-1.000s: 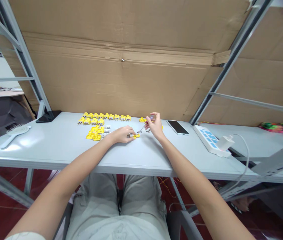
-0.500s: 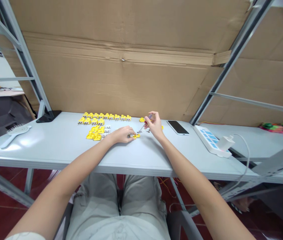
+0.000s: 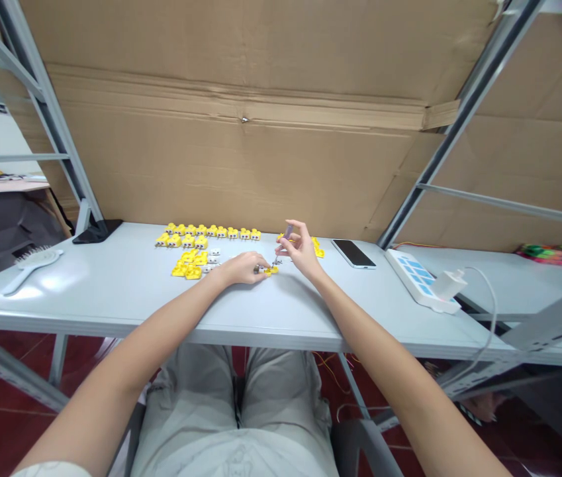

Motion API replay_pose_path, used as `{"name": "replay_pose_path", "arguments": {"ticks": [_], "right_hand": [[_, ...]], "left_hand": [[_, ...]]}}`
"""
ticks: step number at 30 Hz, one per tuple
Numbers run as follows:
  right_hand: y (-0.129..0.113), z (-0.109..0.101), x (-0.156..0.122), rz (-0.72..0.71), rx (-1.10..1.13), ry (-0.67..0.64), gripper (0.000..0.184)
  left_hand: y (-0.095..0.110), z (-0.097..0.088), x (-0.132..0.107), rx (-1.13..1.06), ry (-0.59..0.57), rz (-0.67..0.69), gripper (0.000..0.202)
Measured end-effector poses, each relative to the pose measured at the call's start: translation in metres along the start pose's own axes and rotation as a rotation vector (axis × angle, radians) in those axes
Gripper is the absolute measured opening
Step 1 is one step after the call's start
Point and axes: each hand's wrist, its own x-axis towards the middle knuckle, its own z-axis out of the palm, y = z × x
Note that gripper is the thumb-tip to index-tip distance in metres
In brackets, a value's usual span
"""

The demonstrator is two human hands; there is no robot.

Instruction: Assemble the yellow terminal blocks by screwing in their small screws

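- The left hand (image 3: 241,268) rests on the grey table (image 3: 126,291), its fingers pinched around a small yellow part (image 3: 271,269) that lies flat on the tabletop just past the fingertips.
- The right hand (image 3: 304,250) is raised a little above the table, with thumb and fingers closed on the handle of a small screwdriver (image 3: 283,241).
- The screwdriver is tilted, its handle up by the fingertips and its thin shaft slanting down and to the left; the tip sits at or just above the small yellow part, and the view is too small to tell whether they touch.
- Behind the left hand, a row of yellow parts (image 3: 211,232) stands along the back of the table, close to the cardboard wall (image 3: 261,159).
- A loose pile of yellow parts (image 3: 188,262) lies just left of the left hand, with a few white pieces (image 3: 214,252) beside it.
- A few more yellow pieces (image 3: 318,249) show just behind the right hand.
- To the right lie a dark smartphone (image 3: 353,253), face up, and farther right a white power strip (image 3: 417,277) with a white charger (image 3: 448,283) plugged into it.
- A white hairbrush (image 3: 31,265) lies well apart at the table's left end.
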Motion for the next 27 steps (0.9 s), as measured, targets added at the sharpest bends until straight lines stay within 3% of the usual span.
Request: {"name": "replay_pose_path", "arguments": {"ticks": [9, 18, 27], "right_hand": [[0.007, 0.003, 0.001, -0.161, -0.196, -0.032, 0.053], [0.013, -0.004, 0.008, -0.068, -0.062, 0.006, 0.049], [0.000, -0.001, 0.004, -0.023, 0.028, -0.025, 0.047]], "left_hand": [[0.006, -0.004, -0.001, -0.022, -0.004, -0.046, 0.027], [0.005, -0.002, -0.001, -0.025, 0.004, -0.043, 0.029], [0.011, -0.005, 0.000, -0.050, -0.016, -0.047, 0.028]]}}
